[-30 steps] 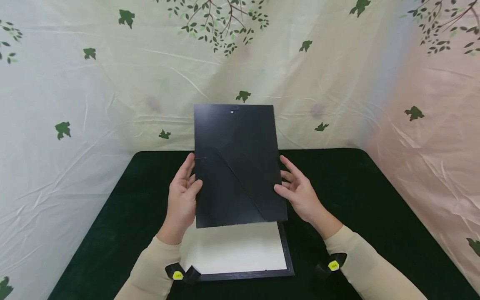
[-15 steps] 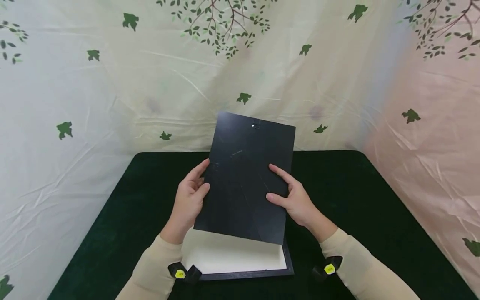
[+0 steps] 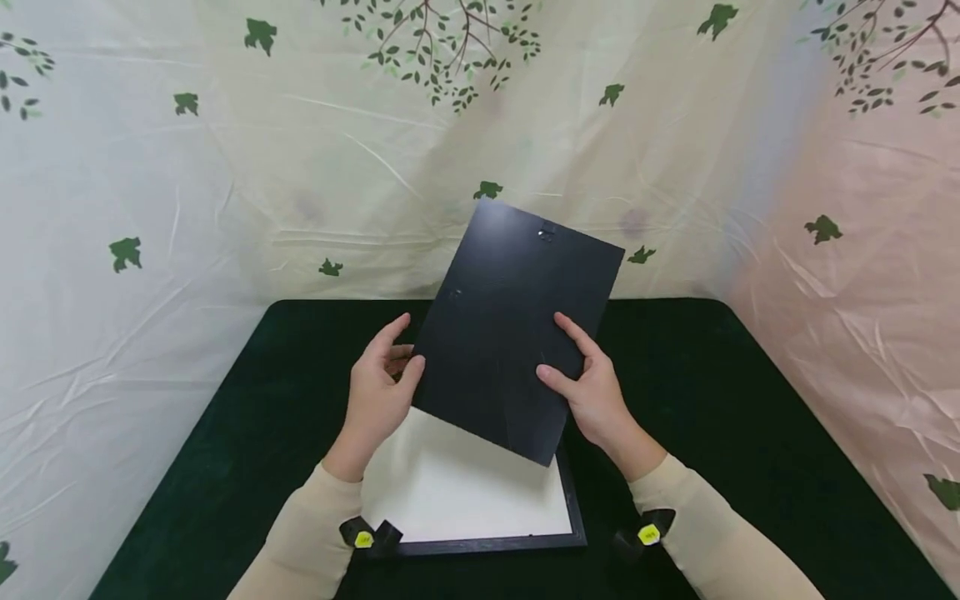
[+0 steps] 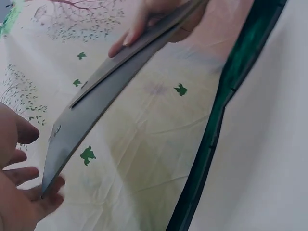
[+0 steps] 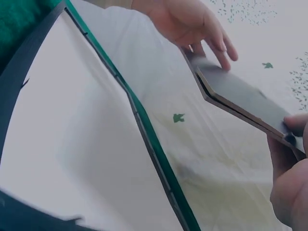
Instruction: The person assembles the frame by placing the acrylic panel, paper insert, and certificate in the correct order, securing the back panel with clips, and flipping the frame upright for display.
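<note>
my right hand point(image 3: 600, 402) grips a tilted black board point(image 3: 510, 333) above a frame point(image 3: 487, 546) on the desk point(image 3: 240, 450); my left hand point(image 3: 377, 396), fingers relaxed, touches the board's edge.

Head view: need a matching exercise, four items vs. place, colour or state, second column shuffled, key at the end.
Column 1
1. black panel
2. frame
3. right hand
4. tabletop

Column 2
a. grips the black panel
b. held up at a slant
c. dark green
d. borders a white surface

Pairs: 1-b, 2-d, 3-a, 4-c
</note>
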`<state>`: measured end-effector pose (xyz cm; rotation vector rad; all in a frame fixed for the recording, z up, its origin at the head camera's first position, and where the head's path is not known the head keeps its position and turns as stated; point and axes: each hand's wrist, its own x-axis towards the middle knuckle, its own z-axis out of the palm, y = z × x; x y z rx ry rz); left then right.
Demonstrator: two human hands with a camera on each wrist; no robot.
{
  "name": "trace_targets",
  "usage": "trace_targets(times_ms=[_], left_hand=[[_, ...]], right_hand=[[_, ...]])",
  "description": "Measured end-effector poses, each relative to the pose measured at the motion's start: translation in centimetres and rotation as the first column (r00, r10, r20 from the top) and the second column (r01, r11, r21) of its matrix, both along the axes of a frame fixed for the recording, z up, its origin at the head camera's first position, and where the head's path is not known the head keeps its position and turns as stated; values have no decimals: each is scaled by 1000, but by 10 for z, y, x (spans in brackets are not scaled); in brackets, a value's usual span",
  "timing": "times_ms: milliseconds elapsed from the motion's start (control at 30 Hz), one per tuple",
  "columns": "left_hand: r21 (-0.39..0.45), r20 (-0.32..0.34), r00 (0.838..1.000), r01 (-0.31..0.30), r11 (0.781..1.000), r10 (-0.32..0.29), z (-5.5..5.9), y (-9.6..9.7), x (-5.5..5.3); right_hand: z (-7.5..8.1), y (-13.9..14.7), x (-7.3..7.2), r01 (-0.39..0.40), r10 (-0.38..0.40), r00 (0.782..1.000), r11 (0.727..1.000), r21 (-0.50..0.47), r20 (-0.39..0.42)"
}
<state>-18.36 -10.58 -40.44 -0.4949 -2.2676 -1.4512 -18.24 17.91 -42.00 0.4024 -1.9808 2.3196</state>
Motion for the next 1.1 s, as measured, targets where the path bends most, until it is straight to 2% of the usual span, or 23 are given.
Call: trace_targets(times_ms=[67,167,267,333,400,500,567,633,767,1000,1100], left_hand=[[-103,-79,995,-72,992,64,-4,3,0],[-262,-148,981,-162,951,127,-8,12,3],[-370,-154,973,-217,903,171,-12,24,9],[-401,-139,973,-226,888,185,-13,31,13],[-393,-113,979,-201,897,170,-15,38,16],[-367,-82,991,-127,921,104,-19,44,20],[-366,-78,995,-93,926,69,-21,46,20],[-377,-85,995,-83,922,55,-23,47,20],[-413,-101,993,-100,905,63,-25,46,18],[-414,-170,983,-133,900,67,-27,41,10],[-427,-208,976,-156,891,71,-29,38,7]], right_hand=[[1,-5,-2,66,-66,998,998,-13,1],[2,-15,-3,163,-163,987,986,-38,-2],[3,-25,-4,242,-244,970,968,-72,-14],[4,-32,-4,295,-298,954,952,-78,-32],[4,-38,-5,352,-355,933,935,-51,-57],[2,-49,-5,426,-425,901,905,-10,-84],[1,-56,-4,445,-443,892,896,-5,-91],[-1,-62,-3,449,-448,889,894,-9,-95],[-4,-72,1,447,-443,888,895,2,-125],[22,-88,24,415,-410,908,908,52,-86],[22,-89,24,408,-403,912,912,52,-80]])
